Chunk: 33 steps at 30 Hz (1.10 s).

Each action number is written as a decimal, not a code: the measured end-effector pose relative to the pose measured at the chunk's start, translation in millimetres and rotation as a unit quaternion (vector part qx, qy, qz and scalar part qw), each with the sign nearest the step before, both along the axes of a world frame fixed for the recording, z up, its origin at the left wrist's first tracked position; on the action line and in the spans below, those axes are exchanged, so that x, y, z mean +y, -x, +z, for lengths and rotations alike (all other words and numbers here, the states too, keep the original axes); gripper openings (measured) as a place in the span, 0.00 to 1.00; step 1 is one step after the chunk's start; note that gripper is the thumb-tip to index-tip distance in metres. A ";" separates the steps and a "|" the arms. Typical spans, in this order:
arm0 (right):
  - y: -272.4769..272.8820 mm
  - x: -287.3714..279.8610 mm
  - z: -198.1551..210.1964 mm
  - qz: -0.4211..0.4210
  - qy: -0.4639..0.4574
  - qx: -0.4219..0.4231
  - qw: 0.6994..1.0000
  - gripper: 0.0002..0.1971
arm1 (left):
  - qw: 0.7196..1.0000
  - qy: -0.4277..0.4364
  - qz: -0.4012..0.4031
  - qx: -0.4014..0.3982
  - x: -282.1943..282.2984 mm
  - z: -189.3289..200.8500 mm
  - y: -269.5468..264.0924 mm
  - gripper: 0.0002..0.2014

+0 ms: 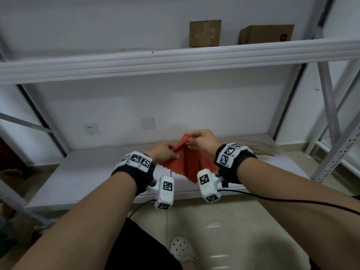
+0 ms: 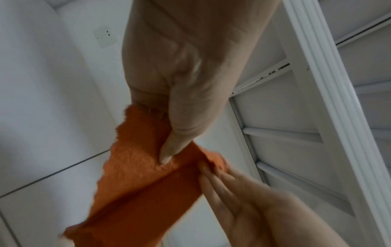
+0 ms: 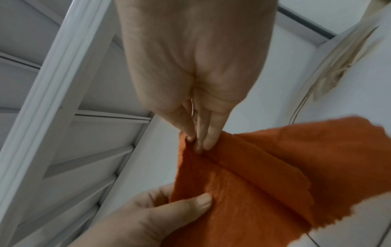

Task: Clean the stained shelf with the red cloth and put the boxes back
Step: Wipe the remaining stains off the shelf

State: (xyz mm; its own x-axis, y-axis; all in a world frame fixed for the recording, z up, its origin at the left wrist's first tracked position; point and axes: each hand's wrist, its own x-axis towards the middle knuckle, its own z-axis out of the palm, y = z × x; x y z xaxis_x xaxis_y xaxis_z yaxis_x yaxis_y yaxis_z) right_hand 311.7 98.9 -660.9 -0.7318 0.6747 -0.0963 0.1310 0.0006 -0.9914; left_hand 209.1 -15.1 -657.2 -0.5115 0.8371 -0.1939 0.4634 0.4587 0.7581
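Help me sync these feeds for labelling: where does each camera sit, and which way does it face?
Head: on the person's head, facing forward and down at the shelf; both forearms, left hand and right hand show.
Left wrist: looks along the left hand, whose thumb presses the red cloth.
Right wrist: looks along the right hand, whose fingertips pinch the cloth.
Shared: all three show both hands holding the cloth.

Surroundings: wall fittings, floor, footwear, cable.

A white wall socket (image 1: 91,129) and a blank white wall plate (image 1: 148,123) are set side by side on the white wall, the socket to the left. Pale glossy floor tiles (image 1: 243,230) are seen below; a white perforated shoe (image 1: 181,248) is placed on them. A black cable (image 1: 292,200) is trailed to the right.
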 end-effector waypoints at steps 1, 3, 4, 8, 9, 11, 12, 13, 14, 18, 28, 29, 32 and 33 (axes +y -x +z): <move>-0.7 5.3 -3.5 -0.023 -0.045 -0.014 0.999 0.17 | 1.000 0.001 0.019 -0.005 0.2 -2.0 3.6 0.07; -6.5 12.6 -6.9 -0.059 -0.124 -0.056 0.989 0.17 | 0.998 -0.011 0.054 -0.032 1.3 -4.8 10.6 0.09; -9.9 14.2 -7.6 -0.064 -0.155 -0.081 0.983 0.16 | 0.997 -0.023 0.066 -0.044 1.0 -3.7 12.5 0.08; -17.3 14.5 -9.8 -0.049 -0.243 -0.138 0.959 0.06 | 0.985 -0.073 0.088 -0.131 -3.1 5.8 11.6 0.11; -17.1 13.7 -10.1 -0.045 -0.254 -0.138 0.956 0.08 | 0.982 -0.078 0.091 -0.144 -4.0 8.2 11.6 0.10; -15.8 12.3 -9.8 -0.043 -0.260 -0.127 0.956 0.08 | 0.980 -0.086 0.093 -0.155 -3.8 11.1 11.3 0.10; -14.9 12.0 -9.1 -0.045 -0.259 -0.121 0.957 0.08 | 0.979 -0.094 0.097 -0.154 -3.5 12.6 10.4 0.13; -13.8 12.6 -8.8 -0.045 -0.255 -0.115 0.959 0.09 | 0.978 -0.101 0.100 -0.153 -2.3 13.4 9.7 0.15; -12.5 13.0 -8.9 -0.041 -0.249 -0.108 0.961 0.10 | 0.977 -0.110 0.104 -0.152 -0.8 14.2 8.6 0.17; -9.4 10.4 -16.1 0.020 -0.179 -0.089 0.980 0.22 | 0.973 -0.093 0.137 -0.161 6.1 18.5 1.9 0.25; -19.1 8.4 -23.8 0.192 -0.107 -0.191 0.957 0.43 | 0.948 -0.110 0.146 -0.262 12.9 35.7 -6.5 0.35; -17.7 7.6 -25.6 0.189 -0.095 -0.183 0.960 0.42 | 0.941 -0.124 0.144 -0.279 15.1 34.1 -5.4 0.34; -13.8 3.7 -29.7 0.172 -0.081 -0.156 0.969 0.33 | 0.929 -0.147 0.147 -0.307 17.2 29.5 -4.2 0.29; -13.4 2.5 -29.6 0.166 -0.097 -0.161 0.968 0.31 | 0.929 -0.142 0.139 -0.313 17.0 27.2 -3.1 0.27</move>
